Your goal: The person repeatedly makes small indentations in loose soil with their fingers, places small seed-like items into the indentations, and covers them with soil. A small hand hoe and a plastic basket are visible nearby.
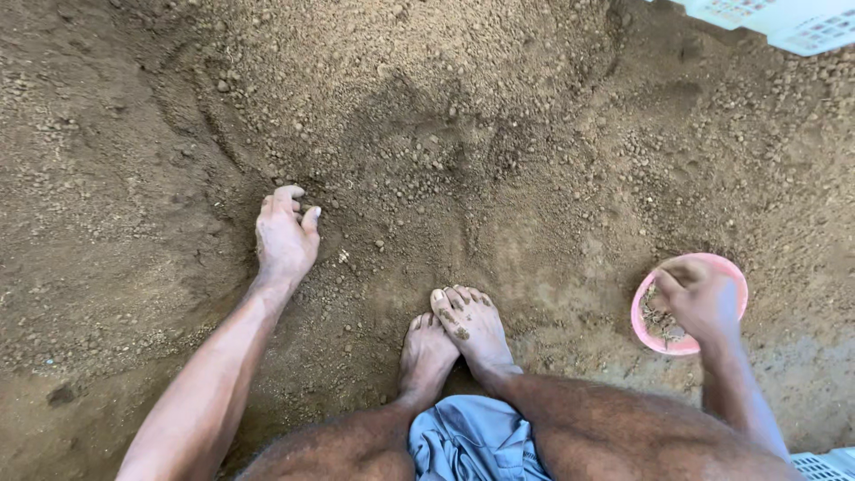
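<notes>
Two hands: both are mine in the head view, well apart, one on each side of my bare feet [454, 343].
Left hand: my left hand [285, 239] lies palm down on the soil [427, 116], fingers curled with the tips pressing into the loose surface. I see nothing lifted in it; whether a few crumbs sit under the fingers I cannot tell.
Right hand: my right hand [702, 298] is over the pink bowl [730, 276], fingers bent down onto its near rim and inside. It looks closed on the rim, but the hand hides the contact, so I cannot say for sure that it grips.
Bowl: small, round, pink, resting on the ground to my right, near the right knee. A little lumpy brown material lies in the bottom.
Soil: dry, brown, crumbly, with small clods and pebbles scattered across it; a mound rises ahead of my feet.
Handling, soil: I judge it loose and light in small pinches. It will spill between spread fingers, so cupped, closed fingers suit it best.
Handling, bowl: likely thin plastic, light and stiff, easy to tip. The rim is the place to take hold.
Edges: white slatted crates at the top right [784, 22] and bottom right [824, 465].
</notes>
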